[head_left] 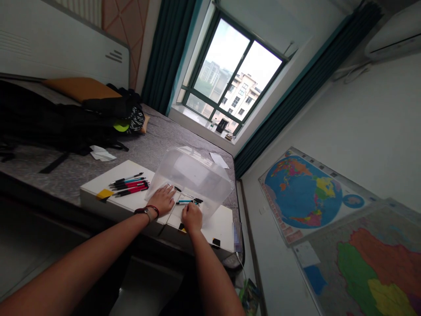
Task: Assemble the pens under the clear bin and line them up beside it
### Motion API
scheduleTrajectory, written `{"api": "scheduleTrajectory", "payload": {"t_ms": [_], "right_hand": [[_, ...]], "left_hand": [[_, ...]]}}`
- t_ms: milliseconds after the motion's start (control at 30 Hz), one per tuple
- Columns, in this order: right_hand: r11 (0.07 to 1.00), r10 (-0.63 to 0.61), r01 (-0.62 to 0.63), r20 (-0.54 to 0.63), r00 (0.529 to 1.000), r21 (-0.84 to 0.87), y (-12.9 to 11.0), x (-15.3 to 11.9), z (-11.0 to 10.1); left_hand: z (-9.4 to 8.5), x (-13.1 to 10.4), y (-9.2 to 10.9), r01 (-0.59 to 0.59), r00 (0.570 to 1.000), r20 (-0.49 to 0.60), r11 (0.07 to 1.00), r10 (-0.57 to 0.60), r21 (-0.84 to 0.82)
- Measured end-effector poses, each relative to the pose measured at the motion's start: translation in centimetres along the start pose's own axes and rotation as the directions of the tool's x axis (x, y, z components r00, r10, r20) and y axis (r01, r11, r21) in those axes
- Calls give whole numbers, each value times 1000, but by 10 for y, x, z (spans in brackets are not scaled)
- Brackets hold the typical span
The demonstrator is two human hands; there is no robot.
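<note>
A clear plastic box point(197, 171) lies tipped on its side on white boxes point(131, 169), its opening toward me. My left hand point(162, 201) rests at the box's left opening edge, fingers stretched forward. My right hand point(192, 217) is closed at the front of the opening; what it holds, if anything, is hidden. Just beyond it lie a blue pen point(187, 202) and a black-capped pen point(198, 200). Another dark-capped pen point(177, 189) is near my left fingertips. Several red, black and blue pens point(131, 185) lie in a group left of my left hand.
Behind the white boxes is a grey bed surface point(164, 131) with black bags point(52, 118), a crumpled tissue point(102, 153) and white paper point(219, 160). Yellow-black tabs point(104, 194) stick to the boxes' front edges. Maps point(305, 188) hang on the right wall.
</note>
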State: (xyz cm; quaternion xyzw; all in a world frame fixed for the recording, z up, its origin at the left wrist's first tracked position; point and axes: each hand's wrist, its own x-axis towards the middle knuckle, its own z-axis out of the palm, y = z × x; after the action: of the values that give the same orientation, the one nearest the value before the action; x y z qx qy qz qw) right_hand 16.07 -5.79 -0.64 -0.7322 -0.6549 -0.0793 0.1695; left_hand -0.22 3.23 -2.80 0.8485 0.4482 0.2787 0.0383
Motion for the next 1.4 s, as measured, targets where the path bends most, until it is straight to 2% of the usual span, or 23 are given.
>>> {"api": "scheduleTrajectory", "payload": {"t_ms": [333,667,900,1067,1200,1400], "right_hand": [[1000,5,-5,7,1000,14,1,0,0],[1000,2,-2,-21,1000,0,1,0,3],[1000,7,-7,-2,1000,16,0,0,-1],[1000,5,-5,-6,1000,17,0,0,0],[1000,-14,14,-33,999,8,2,0,2],[1000,-14,14,-26,1000,2,4,1,5]], "left_hand": [[-5,-1,3,-18,1000,5,1000,18,24],[-11,-2,6,-58,997,-53,998,56,-29],[-17,-3,8,-117,993,-16,992,116,-42],[-17,-3,7,-286,956,38,955,290,-82],[-10,-1,2,-344,938,21,938,345,-54],[0,3,-2,-514,857,0,854,516,-81]]}}
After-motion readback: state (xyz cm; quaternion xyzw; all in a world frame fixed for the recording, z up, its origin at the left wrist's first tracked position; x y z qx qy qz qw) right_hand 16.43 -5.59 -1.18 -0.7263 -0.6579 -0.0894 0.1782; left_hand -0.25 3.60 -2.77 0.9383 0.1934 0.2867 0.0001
